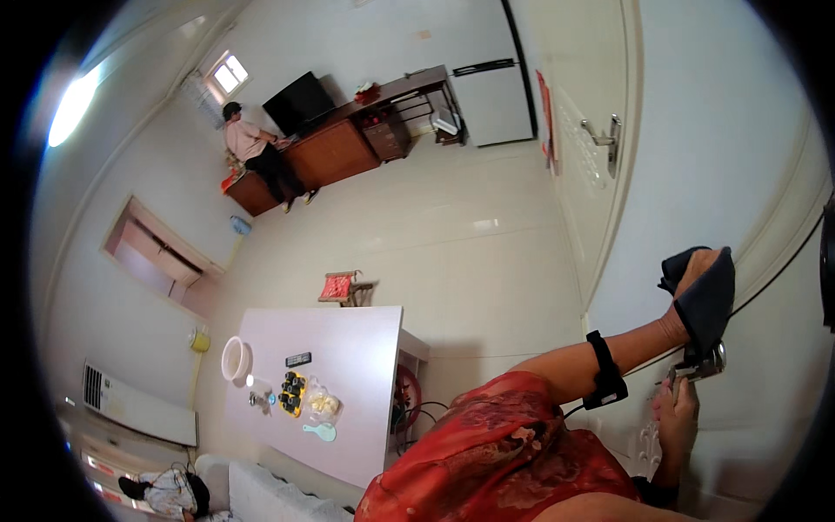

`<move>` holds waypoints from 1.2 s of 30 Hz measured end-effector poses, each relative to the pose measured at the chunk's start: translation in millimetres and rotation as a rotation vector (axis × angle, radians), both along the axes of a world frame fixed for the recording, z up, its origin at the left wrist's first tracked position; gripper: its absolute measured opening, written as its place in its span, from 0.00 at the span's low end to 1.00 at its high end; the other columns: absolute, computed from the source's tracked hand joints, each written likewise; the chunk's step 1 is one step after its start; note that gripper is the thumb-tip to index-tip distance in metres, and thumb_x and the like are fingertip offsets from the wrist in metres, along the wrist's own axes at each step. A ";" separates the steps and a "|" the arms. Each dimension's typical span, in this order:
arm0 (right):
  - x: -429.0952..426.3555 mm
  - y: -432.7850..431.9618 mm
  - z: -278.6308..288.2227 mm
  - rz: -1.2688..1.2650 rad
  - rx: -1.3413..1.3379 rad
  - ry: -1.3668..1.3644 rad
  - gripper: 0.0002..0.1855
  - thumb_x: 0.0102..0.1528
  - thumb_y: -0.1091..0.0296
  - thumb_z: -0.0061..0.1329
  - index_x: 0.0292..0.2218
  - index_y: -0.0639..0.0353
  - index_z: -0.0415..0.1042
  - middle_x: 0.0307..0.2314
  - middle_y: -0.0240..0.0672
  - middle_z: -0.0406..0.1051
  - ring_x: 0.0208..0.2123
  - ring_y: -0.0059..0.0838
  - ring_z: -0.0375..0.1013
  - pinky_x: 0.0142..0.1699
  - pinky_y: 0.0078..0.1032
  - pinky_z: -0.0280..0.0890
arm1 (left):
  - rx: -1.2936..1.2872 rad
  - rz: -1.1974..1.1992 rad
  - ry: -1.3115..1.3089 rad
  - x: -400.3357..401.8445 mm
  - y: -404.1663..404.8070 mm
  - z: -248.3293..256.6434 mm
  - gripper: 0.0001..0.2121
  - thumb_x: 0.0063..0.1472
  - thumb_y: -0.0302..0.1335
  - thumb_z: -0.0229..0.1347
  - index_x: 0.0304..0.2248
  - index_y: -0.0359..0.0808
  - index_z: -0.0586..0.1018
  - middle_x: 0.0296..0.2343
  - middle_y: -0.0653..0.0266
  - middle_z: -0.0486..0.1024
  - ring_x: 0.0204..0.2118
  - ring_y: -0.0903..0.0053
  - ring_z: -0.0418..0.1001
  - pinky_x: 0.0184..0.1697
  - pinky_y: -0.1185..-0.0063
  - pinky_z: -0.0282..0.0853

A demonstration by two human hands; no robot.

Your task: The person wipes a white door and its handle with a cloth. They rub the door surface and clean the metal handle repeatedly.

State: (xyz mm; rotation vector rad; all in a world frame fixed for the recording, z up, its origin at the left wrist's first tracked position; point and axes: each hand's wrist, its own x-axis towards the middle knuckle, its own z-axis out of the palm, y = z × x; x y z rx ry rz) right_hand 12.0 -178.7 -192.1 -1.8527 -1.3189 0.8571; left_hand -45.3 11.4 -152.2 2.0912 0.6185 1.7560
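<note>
A dark grey cloth (708, 307) is draped around my left hand (695, 277), which holds it at the right side of the view. The lower end of the cloth hangs against a shiny metal door handle (710, 367). My right hand (678, 414) is just below, with its fingers closed around part of that handle. Behind the hand stands a pale door with embossed panels (649, 444). The cloth hides most of my left fingers. A black strap (605, 372) circles my left forearm, below a red patterned sleeve (502, 417).
A second pale door (580, 85) stands ahead. On a table (352, 365) lie a white basin (235, 359), a yellow tray (293, 395) of dark pieces and a remote (298, 359). One person (251, 143) stands by a wooden cabinet (333, 156); another (169, 492) is lower left.
</note>
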 end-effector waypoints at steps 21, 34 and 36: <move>-0.5 -1.2 -9.0 0.009 0.088 0.045 0.12 0.59 0.59 0.45 0.34 0.60 0.67 0.18 0.31 0.65 0.18 0.20 0.63 0.24 0.24 0.62 | -0.112 0.423 0.331 -11.9 50.1 -38.7 0.10 0.49 0.31 0.52 0.30 0.35 0.74 0.28 0.50 0.70 0.34 0.55 0.69 0.38 0.65 0.65; -6.3 -5.0 9.5 -0.028 0.093 -0.024 0.15 0.60 0.57 0.44 0.34 0.62 0.63 0.18 0.37 0.70 0.23 0.27 0.72 0.30 0.27 0.66 | -0.315 0.304 0.315 -73.5 27.1 21.0 0.06 0.53 0.31 0.55 0.22 0.40 0.74 0.20 0.63 0.75 0.24 0.73 0.73 0.29 0.77 0.67; -6.1 -2.1 2.9 0.002 0.086 -0.085 0.15 0.60 0.57 0.44 0.33 0.61 0.63 0.18 0.38 0.70 0.23 0.30 0.72 0.30 0.29 0.66 | -0.601 -0.095 0.038 -75.9 38.9 4.8 0.07 0.56 0.32 0.53 0.24 0.40 0.73 0.21 0.64 0.75 0.23 0.74 0.71 0.28 0.77 0.66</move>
